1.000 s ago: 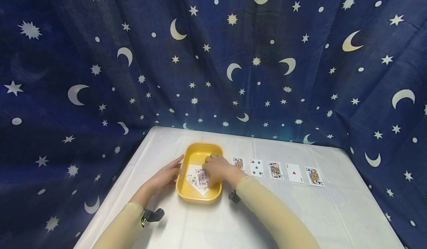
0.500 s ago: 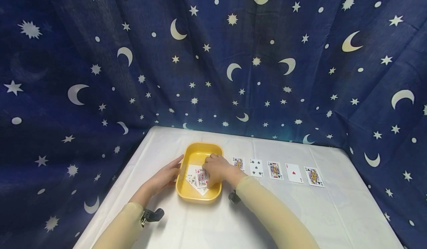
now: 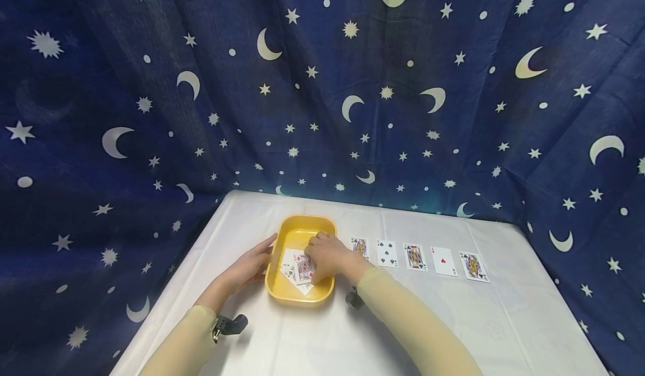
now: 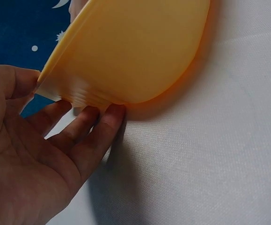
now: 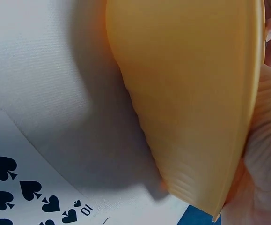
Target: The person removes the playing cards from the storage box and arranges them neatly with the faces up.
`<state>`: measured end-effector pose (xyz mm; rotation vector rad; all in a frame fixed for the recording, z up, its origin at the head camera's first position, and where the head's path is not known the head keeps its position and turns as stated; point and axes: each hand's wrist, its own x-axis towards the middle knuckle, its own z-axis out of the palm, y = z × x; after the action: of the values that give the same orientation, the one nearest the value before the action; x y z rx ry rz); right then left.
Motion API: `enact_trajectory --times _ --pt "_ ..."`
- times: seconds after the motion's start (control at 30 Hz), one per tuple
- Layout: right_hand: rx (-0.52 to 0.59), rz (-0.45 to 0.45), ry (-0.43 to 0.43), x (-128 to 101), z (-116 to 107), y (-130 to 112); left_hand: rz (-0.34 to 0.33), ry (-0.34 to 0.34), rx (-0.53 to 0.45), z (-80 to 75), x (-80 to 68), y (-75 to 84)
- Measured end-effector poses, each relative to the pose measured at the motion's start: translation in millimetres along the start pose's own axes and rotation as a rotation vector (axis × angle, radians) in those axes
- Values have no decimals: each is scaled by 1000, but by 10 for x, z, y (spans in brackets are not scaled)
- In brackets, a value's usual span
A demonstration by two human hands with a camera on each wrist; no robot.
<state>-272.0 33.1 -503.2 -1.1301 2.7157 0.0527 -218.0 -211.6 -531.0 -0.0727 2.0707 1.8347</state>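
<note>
A yellow tray (image 3: pixel 292 228) sits on the white table and holds a loose pile of playing cards (image 3: pixel 293 269). My left hand (image 3: pixel 250 268) lies against the tray's left outer wall (image 4: pixel 135 51). Its fingers (image 4: pixel 86 129) are straight along the wall's base and the thumb is by the rim. My right hand (image 3: pixel 326 255) reaches into the tray, fingers curled down on the top red card (image 3: pixel 302 265). Its grip is hidden under the hand. The right wrist view shows the tray's outer wall (image 5: pixel 191 93) and a ten of spades (image 5: pixel 18 187) on the cloth.
To the right of the tray lies a row of several face-up cards, from a face card (image 3: pixel 360 246) to another face card (image 3: pixel 472 266). The white tablecloth (image 3: pixel 383 331) covers the table. A dark blue curtain (image 3: pixel 322 85) with moons and stars hangs behind and at both sides.
</note>
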Motion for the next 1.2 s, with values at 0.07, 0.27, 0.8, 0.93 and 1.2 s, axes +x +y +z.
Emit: enact_trajectory --times 0.07,0.27,0.8,0.93,1.2 --pt "18 -7 18 -21 -17 8 1 -6 0 -2 -2 -2" --pt "58 -6 104 -156 -174 81 5 -13 -5 -12 -20 -2" --pt "169 162 294 -1118 -447 684 16 -13 -7 -11 -22 -3" --pt "163 178 327 -1399 -311 877 21 -15 -10 -10 -18 -10" --pt "147 220 332 -1835 77 1094 16 -8 9 -2 -18 -6"
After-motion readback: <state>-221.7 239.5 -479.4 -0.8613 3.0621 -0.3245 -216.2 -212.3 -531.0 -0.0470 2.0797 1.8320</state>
